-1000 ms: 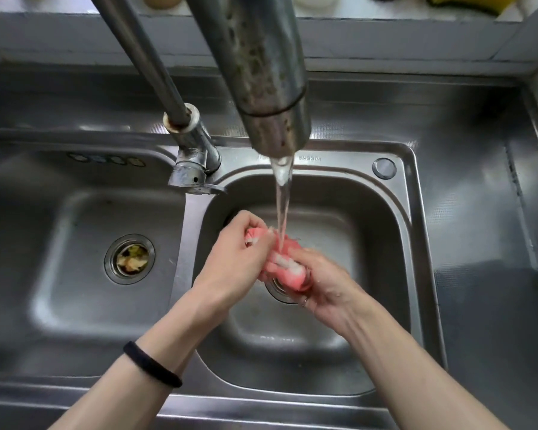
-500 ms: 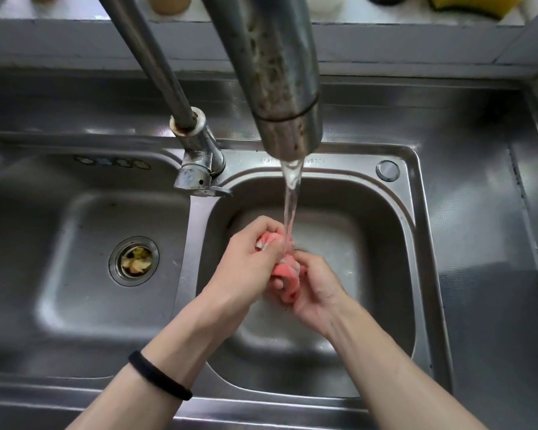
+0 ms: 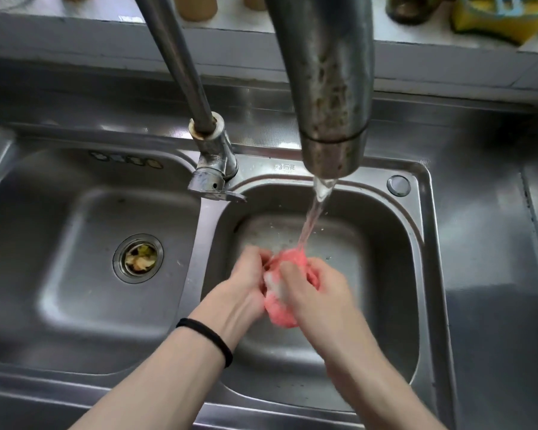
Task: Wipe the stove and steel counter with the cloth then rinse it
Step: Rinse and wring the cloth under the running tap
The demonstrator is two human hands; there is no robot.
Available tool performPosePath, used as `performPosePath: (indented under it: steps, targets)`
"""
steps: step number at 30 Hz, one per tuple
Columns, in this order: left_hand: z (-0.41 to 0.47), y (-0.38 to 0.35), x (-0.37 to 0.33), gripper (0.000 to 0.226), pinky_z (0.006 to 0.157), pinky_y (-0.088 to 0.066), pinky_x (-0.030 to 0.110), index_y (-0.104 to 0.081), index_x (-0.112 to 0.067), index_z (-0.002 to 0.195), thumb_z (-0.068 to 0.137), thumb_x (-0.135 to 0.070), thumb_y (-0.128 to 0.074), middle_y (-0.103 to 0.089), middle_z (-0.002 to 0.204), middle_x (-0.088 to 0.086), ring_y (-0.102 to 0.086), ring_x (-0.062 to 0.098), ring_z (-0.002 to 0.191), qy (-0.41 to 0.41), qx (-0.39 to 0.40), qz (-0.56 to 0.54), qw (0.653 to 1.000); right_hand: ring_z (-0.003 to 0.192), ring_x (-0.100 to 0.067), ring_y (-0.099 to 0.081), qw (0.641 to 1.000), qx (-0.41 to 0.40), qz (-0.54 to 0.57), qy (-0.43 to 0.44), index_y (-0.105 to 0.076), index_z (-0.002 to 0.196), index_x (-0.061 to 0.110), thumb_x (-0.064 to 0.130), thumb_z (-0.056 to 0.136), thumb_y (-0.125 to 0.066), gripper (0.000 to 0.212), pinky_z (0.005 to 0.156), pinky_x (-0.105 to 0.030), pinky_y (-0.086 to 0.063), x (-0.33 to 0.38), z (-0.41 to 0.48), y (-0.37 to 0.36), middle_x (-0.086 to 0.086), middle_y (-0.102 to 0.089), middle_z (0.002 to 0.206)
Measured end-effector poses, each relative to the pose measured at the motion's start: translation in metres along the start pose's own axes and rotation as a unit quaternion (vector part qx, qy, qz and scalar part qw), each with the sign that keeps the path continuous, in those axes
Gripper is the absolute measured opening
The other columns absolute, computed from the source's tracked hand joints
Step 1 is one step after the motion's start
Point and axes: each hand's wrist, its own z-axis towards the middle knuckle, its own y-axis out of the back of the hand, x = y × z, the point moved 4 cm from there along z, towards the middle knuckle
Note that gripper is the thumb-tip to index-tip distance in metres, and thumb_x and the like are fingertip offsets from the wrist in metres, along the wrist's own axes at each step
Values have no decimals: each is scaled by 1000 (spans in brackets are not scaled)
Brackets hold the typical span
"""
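Observation:
A bunched pink cloth (image 3: pixel 281 315) is held between both hands over the right sink basin (image 3: pixel 382 243). My left hand (image 3: pixel 246 290) grips its left side, and a black band circles that wrist. On the right, my right hand (image 3: pixel 317 293) curls round the cloth with the thumb on top. Water streams from the tap spout (image 3: pixel 330 150) onto the cloth's top. Both hands are blurred by motion.
The left basin (image 3: pixel 59 274) has a drain strainer (image 3: pixel 139 258) with food scraps in it. The tap base (image 3: pixel 213 162) stands on the divider between the basins. Steel counter (image 3: pixel 491 243) extends to the right. Bottles and a yellow sponge (image 3: pixel 494 23) sit on the back ledge.
The cloth has been turned and squeezed between the hands. My right hand rolled over so its back now faces up. The hands sit slightly lower under the stream.

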Motion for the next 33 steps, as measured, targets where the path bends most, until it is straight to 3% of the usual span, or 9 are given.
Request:
performPosePath:
  steps: [4,7,10,13,19,23,26,30,33]
  targets:
    - [0,-13,5,39,55,-41,28,-45,-16,71,108,-20,-36,-46,67,4,-47,16,59,-54,38,63,996,75,-19,-52,956,-121,-242,116,-49,88,30,61,96,-37,34,68,-36,-29,24,-21,-10,6,-61,78]
    - [-10,-15,-1,40,55,-32,23,-39,-19,69,109,-18,-33,-30,66,1,-32,12,61,-152,-24,159,975,86,-33,-68,915,-197,-290,201,-64,106,30,63,98,-28,48,66,-42,-43,29,-22,-18,-1,-74,93]
    - [-12,-17,10,39,55,-39,21,-47,-15,77,111,-21,-30,-40,66,0,-37,13,62,-161,14,119,980,58,-42,-68,866,-250,-327,284,-76,89,20,48,98,-44,43,43,-38,-48,27,-13,-21,-9,-73,68]
    - [-19,-6,0,37,48,-35,18,-36,-9,67,99,9,-39,-36,53,-3,-37,11,55,-105,-29,82,991,45,-41,-62,834,-278,-367,305,-74,76,15,41,98,-39,49,36,-33,-41,19,0,-16,-11,-64,51]
    - [-22,-15,10,38,36,-37,15,-61,-17,68,104,-26,-61,-50,46,-2,-44,9,32,-99,9,63,993,96,-45,-69,912,-170,-369,62,-74,102,17,49,108,-30,55,77,-43,-51,-18,56,6,-18,-75,96]
    - [-25,-15,10,18,67,-57,35,-73,-4,89,98,-17,-63,-72,80,16,-70,24,62,-146,4,83,986,88,-32,-68,989,-70,-68,-115,-69,83,13,28,103,-47,33,76,-40,-54,-45,82,15,-14,-74,92]
    - [-26,-8,4,13,58,-56,32,-71,0,100,91,-4,-63,-71,77,16,-68,21,61,-175,23,82,981,72,-26,-70,973,-47,125,-190,-76,83,10,23,101,-56,29,69,-39,-55,-53,85,16,-12,-76,82]
    - [-14,11,-5,22,56,-55,27,-64,-5,103,94,9,-49,-69,86,17,-66,20,66,-178,-14,65,982,89,-30,-79,964,-11,173,-203,-82,96,6,23,96,-66,23,88,-47,-62,-45,77,17,-14,-82,94]
    - [-3,12,-2,21,58,-49,27,-64,-8,99,100,4,-47,-69,78,12,-64,19,65,-150,-21,41,988,91,-30,-78,972,-1,169,-166,-77,105,1,18,93,-68,23,77,-43,-63,-28,63,16,-21,-80,102]
